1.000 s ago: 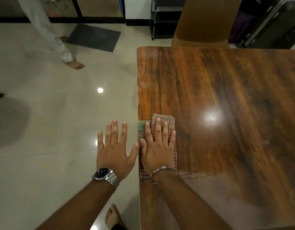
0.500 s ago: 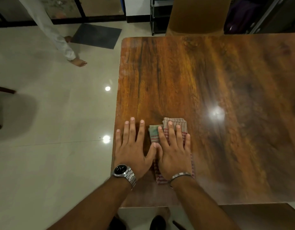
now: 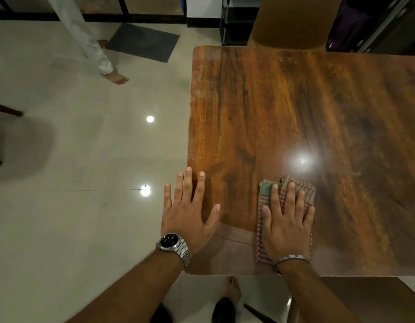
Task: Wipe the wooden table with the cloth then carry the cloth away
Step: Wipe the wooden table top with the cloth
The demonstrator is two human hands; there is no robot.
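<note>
So the cloth (image 3: pixel 286 220) is pinned flat under the right hand (image 3: pixel 287 226), close to the near edge of the bench (image 3: pixel 283 108) and a bit in from the near-left corner. The fingers (image 3: pixel 289 199) of that hand are kept straight and slightly spread on top of the fabric, nothing curled round it, so it's being pressed rather than gripped. The cloth is folded into a longish strip, and its long axis runs from the wrist end out toward the far side, pretty much in line with the forearm. A bunched greenish corner sticks out just past the fingertips.

The left hand (image 3: pixel 189 215) is laid flat with fingers splayed at the left edge of the bench, well apart from the cloth and holding nothing; half of it hangs over the floor (image 3: pixel 73 159). It looks like it's only used for support.

The bit that matters: almost all of the unwiped-looking wood lies ahead of and to the right of the cloth, so the next stroke would probably be pushed away from the body or swept rightward. The right hand is clearly the one that's placed for it.

Further out, a chair back (image 3: pixel 292 22) is tucked against the far edge, and someone's bare foot (image 3: pixel 116 78) can be seen on the tiles near a dark mat (image 3: pixel 143 41).
</note>
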